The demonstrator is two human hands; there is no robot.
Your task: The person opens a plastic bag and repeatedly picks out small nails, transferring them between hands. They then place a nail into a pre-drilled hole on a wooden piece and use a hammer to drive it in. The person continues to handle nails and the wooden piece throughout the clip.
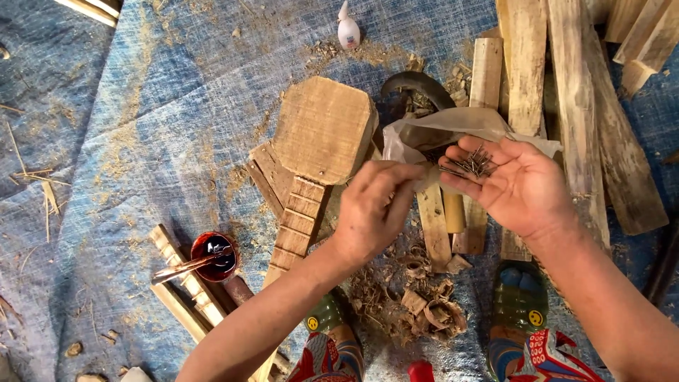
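Head view: right hand (520, 185) cupped, palm up, fingers spread; small nails (475, 163) piled loose on the finger bases. Left hand (373, 209) fingertips pinched together beside them; contents unclear. Judged light, stiff, sharp-tipped, prone to scatter; pinch singly by the shank.

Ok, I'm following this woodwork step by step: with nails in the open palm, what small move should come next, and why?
Probably the left hand should pinch a single nail from the pile of small nails lying loose in the open right hand. Its fingers are already bunched beside that palm, and the wooden guitar-shaped piece lies just below.
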